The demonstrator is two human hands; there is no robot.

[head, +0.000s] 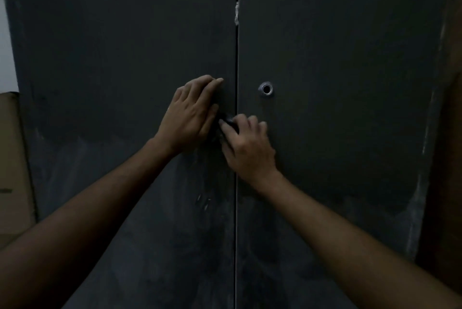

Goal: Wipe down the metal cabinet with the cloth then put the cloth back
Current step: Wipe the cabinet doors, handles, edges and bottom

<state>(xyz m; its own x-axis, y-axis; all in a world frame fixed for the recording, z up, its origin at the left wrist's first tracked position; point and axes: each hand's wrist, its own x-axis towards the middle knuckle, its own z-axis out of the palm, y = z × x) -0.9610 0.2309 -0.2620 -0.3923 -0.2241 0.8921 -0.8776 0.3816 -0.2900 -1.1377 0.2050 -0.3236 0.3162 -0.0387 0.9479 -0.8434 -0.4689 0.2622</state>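
Observation:
A dark grey metal cabinet [125,46] with two closed doors fills the view, split by a vertical seam. My left hand [192,113] lies flat against the left door beside the seam, fingers pointing up and to the right. My right hand [246,143] reaches across the seam, its fingers curled on a small dark handle [228,121] between the two hands. No cloth shows in the dim light. The lower parts of both doors carry pale dusty smears.
A round metal lock hole [266,88] sits on the right door above my right hand. A cardboard box [13,166] stands at the left of the cabinet. A brown wooden surface [447,158] borders the right side. A pale scrap [236,13] sticks at the seam.

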